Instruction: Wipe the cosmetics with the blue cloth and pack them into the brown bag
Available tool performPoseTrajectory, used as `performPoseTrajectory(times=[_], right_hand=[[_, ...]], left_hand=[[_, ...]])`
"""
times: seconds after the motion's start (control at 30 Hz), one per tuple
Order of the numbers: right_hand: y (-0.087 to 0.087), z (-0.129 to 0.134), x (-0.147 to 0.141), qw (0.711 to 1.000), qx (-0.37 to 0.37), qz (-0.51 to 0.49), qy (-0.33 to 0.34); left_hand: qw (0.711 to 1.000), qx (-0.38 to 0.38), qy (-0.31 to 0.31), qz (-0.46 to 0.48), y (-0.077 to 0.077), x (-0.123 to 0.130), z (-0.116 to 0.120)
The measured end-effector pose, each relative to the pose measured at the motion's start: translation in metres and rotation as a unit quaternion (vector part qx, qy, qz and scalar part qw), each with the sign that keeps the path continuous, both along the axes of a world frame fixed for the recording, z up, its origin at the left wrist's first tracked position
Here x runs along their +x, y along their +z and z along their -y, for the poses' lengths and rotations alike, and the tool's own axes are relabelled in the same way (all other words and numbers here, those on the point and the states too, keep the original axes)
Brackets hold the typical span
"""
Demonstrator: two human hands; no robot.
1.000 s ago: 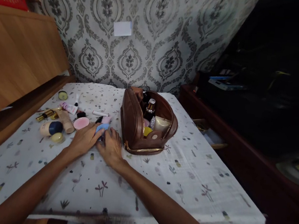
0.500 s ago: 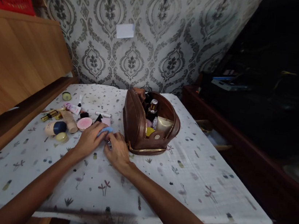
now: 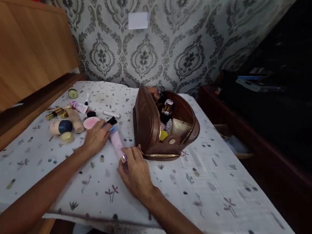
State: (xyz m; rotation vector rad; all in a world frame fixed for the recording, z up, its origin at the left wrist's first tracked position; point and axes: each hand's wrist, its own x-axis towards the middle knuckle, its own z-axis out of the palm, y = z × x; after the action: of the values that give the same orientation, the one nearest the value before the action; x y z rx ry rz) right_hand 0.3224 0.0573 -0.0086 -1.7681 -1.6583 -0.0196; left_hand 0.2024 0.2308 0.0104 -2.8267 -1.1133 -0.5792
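Observation:
My right hand (image 3: 136, 170) is closed on the silver-capped end of a pale pink squeeze tube (image 3: 116, 142), tilted over the table in front of the bag. My left hand (image 3: 97, 137) is closed at the tube's far end, with a small light-blue item (image 3: 113, 129) at its fingertips; its kind does not show. A pink round compact (image 3: 90, 123) lies just beyond the left hand. To the right stands an unzipped brown cosmetic bag (image 3: 149, 139), holding a dark bottle with a shiny cap (image 3: 167, 109), a yellow item (image 3: 163, 135) and a gold pouch-like piece (image 3: 180, 128).
Left on the patterned tablecloth (image 3: 82, 195) lie a navy-capped bottle (image 3: 59, 127), a beige tube (image 3: 75, 121), a pink-and-white tube (image 3: 79, 107), gold tubes (image 3: 55, 113), round yellowish-green containers (image 3: 73, 93) and a white stick (image 3: 112, 114). A wooden cabinet (image 3: 26, 50) borders the left side.
My right hand has moved right and nearer me, pulling the pink tube into view. My left hand stays near the compact with the light-blue item. The view has shifted slightly.

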Motion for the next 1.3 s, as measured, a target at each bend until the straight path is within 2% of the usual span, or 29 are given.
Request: performPoseTrajectory(times=[0.13, 0.23, 0.33, 0.4, 0.5, 0.7, 0.9, 1.07, 1.2, 1.3], right_hand=[[0.003, -0.001, -0.001, 0.997, -0.066, 0.02, -0.029], [0.003, -0.002, 0.0, 0.994, -0.088, 0.044, -0.045], [0.0, -0.001, 0.001, 0.993, -0.064, 0.096, -0.033], [-0.002, 0.0, 0.002, 0.991, -0.034, 0.13, -0.025], [-0.003, 0.0, 0.004, 0.986, 0.016, 0.162, -0.02], [-0.003, -0.001, 0.007, 0.982, 0.083, 0.167, 0.003], [-0.002, -0.001, 0.01, 0.985, 0.107, 0.133, 0.016], [-0.003, -0.001, 0.01, 0.988, 0.132, 0.077, 0.024], [-0.005, -0.001, 0.01, 0.992, 0.121, 0.027, 0.035], [-0.004, 0.0, 0.009, 0.996, 0.084, -0.031, 0.028]], left_hand=[[0.999, 0.01, -0.026, 0.033, -0.005, -0.004, -0.003], [0.986, 0.022, -0.146, 0.084, -0.006, -0.008, 0.002], [0.951, 0.013, -0.287, 0.11, -0.001, -0.007, 0.017], [0.94, 0.004, -0.321, 0.117, 0.004, -0.005, 0.027], [0.952, 0.012, -0.286, 0.11, 0.008, -0.004, 0.029], [0.987, 0.047, -0.131, 0.077, 0.009, -0.015, -0.002], [0.994, 0.047, -0.075, 0.062, 0.009, -0.019, -0.006], [0.993, 0.028, -0.076, 0.086, 0.002, -0.017, -0.004], [0.983, -0.022, -0.151, 0.101, -0.005, -0.016, 0.0], [0.962, -0.083, -0.218, 0.145, -0.004, -0.014, 0.014]])
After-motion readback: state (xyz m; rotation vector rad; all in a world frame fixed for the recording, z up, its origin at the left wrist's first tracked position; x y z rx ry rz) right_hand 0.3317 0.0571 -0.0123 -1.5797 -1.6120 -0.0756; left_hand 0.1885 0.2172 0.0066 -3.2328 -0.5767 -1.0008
